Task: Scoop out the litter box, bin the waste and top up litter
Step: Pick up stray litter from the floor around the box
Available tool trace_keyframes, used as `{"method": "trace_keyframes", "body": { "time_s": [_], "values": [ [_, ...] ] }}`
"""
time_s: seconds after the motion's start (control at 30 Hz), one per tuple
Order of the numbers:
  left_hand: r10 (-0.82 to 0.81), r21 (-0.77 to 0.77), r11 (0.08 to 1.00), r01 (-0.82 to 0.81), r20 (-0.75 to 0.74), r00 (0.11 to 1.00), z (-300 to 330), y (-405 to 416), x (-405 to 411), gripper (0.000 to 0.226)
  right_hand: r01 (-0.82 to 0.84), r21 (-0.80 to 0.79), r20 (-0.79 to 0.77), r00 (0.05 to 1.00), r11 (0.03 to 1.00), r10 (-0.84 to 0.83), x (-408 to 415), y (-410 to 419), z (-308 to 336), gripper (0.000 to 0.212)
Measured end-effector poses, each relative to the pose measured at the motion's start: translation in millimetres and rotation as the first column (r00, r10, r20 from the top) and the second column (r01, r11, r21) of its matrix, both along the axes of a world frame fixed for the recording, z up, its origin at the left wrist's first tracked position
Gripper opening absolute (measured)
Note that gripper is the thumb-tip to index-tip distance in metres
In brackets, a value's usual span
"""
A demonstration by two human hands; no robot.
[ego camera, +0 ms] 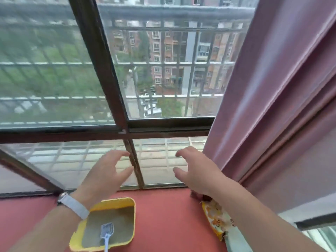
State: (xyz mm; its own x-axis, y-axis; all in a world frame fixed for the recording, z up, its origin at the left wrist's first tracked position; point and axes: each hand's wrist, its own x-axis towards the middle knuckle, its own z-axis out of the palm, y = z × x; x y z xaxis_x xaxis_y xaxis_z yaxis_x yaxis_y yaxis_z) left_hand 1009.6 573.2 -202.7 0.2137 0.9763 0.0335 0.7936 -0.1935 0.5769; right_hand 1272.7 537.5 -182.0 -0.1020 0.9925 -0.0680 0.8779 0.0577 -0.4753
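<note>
Red floor runs along the foot of a tall window point(112, 70), and beyond the glass and its bars sit apartment blocks and parked cars far below. Near the left edge of that floor, the left hand point(105, 171) is raised in front of the lower pane, fingers spread and slack, gripping nothing; a watch with a pale strap point(74, 204) circles the wrist. Directly under that wrist sits the yellow litter box point(127, 202), grey litter inside, with a pale blue scoop point(106, 233) lying in it, tines on the litter and handle pointing back toward the person. Further right the right hand point(196, 171) hangs open and empty as well, close to the edge of the pink curtain point(272, 106). Beneath its forearm, at the right edge of the floor by the curtain's foot, lies a crumpled orange and white bag point(216, 219), possibly the litter refill, though its print is too blurred to read. No bin is visible. I judge the scooping has not begun: next, a hand must drop to the scoop's handle
</note>
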Motion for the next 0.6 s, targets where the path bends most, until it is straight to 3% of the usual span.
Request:
{"method": "trace_keyframes", "body": {
  "time_s": [0.3, 0.6],
  "values": [
    [0.263, -0.059, 0.964, -0.259, 0.083, 0.961, 2.6, -102.2, -194.1, 0.039, -0.243, 0.026, 0.06, 0.969, 0.97, 0.241, -197.8, -27.1, 15.5, 0.045],
    [0.474, -0.087, 0.879, -0.468, 0.062, 0.878, -4.4, -222.3, -384.6, 0.037, -0.411, 0.031, 0.13, 0.905, 0.911, 0.404, -391.3, -97.4, 4.6, 0.043]
  ]
}}
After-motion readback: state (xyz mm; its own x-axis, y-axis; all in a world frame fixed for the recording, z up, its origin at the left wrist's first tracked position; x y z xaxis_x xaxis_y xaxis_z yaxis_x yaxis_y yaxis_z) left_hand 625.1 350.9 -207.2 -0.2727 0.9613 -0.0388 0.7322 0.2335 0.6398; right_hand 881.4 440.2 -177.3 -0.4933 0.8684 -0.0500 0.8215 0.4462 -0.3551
